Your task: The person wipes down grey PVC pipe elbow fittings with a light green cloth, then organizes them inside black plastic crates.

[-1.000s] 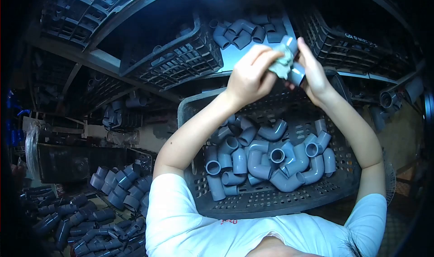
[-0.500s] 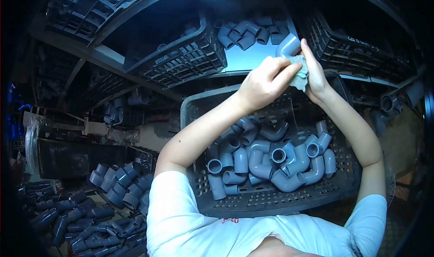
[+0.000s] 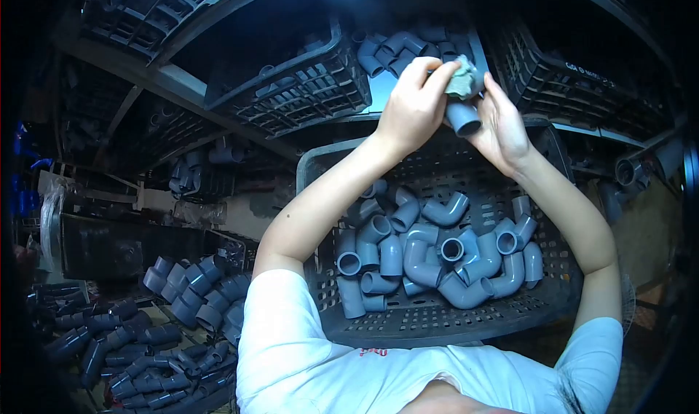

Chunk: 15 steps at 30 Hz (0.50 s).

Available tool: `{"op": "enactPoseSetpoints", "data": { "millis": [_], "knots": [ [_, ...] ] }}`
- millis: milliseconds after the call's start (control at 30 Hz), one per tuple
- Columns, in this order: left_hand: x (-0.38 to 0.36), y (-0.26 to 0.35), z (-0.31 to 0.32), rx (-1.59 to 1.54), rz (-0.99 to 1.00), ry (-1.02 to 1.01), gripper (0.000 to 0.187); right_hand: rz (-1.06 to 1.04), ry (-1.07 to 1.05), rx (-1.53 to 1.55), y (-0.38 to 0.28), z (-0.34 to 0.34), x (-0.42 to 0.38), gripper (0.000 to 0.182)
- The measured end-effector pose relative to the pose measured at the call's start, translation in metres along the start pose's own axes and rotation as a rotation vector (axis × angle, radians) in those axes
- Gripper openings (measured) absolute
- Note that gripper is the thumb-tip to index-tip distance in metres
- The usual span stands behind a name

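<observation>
My left hand (image 3: 416, 102) pinches a pale green cloth (image 3: 461, 79) against a grey pipe elbow (image 3: 464, 118). The elbow's open end points down toward me. On its other side, my right hand (image 3: 502, 126) holds the elbow, with the thumb and fingers partly around it. Both hands are above the far edge of a black perforated crate (image 3: 408, 332). Several grey elbows (image 3: 421, 257) lie jumbled inside that crate.
Beyond the crate, more grey fittings (image 3: 405, 44) lie on a light surface (image 3: 380, 93), between a slatted black crate (image 3: 302, 93) and another crate (image 3: 568, 86). Piles of fittings (image 3: 156, 359) cover the lower left. A dark bin (image 3: 131, 246) stands at the left.
The elbow has turned so its open end faces down toward me. My left hand and the cloth have moved up and left along it, and the right-hand fingers have shifted.
</observation>
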State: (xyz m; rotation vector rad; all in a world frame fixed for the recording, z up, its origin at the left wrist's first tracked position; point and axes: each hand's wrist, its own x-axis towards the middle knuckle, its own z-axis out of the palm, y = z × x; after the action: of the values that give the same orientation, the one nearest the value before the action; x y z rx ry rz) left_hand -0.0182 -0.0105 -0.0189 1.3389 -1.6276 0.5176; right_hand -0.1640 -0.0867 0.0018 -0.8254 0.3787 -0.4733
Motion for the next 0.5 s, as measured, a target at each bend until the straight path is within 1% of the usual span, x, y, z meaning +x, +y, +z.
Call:
{"op": "enactPoseSetpoints", "data": {
  "millis": [33,133,167,200,233,267,300,367,433,500],
  "knots": [
    [-0.002,0.0,-0.001,-0.001,-0.044,0.002,0.051,-0.026,-0.046,-0.006,-0.003,-0.002,0.004,0.054],
    [-0.007,0.016,0.002,-0.097,0.107,-0.041,0.054,-0.074,-0.04,-0.104,-0.014,-0.018,0.01,0.054],
    [-0.011,0.02,0.006,-0.116,0.122,-0.069,0.054,-0.087,-0.031,-0.133,-0.012,-0.024,0.012,0.053],
    [-0.008,0.02,0.007,-0.106,0.158,-0.062,0.053,-0.087,-0.032,-0.135,-0.009,-0.027,0.013,0.053],
    [-0.005,0.018,0.008,-0.097,0.193,-0.056,0.053,-0.043,-0.025,-0.102,-0.003,-0.03,0.013,0.052],
    [-0.002,0.014,0.007,-0.065,0.15,-0.039,0.052,0.0,-0.017,-0.069,0.0,-0.032,0.011,0.052],
    [0.001,0.008,0.004,-0.036,0.108,-0.023,0.052,-0.023,0.028,-0.047,-0.001,-0.008,0.0,0.054],
    [-0.001,-0.004,0.002,-0.028,-0.029,-0.003,0.054,-0.055,-0.053,-0.021,-0.002,-0.003,0.005,0.055],
    [-0.005,0.001,-0.001,-0.045,-0.029,0.023,0.054,-0.073,-0.022,-0.03,-0.01,-0.007,0.012,0.055],
    [-0.005,0.01,0.001,-0.073,0.081,-0.002,0.054,-0.104,0.036,-0.055,-0.019,-0.009,0.019,0.052]
  ]
}}
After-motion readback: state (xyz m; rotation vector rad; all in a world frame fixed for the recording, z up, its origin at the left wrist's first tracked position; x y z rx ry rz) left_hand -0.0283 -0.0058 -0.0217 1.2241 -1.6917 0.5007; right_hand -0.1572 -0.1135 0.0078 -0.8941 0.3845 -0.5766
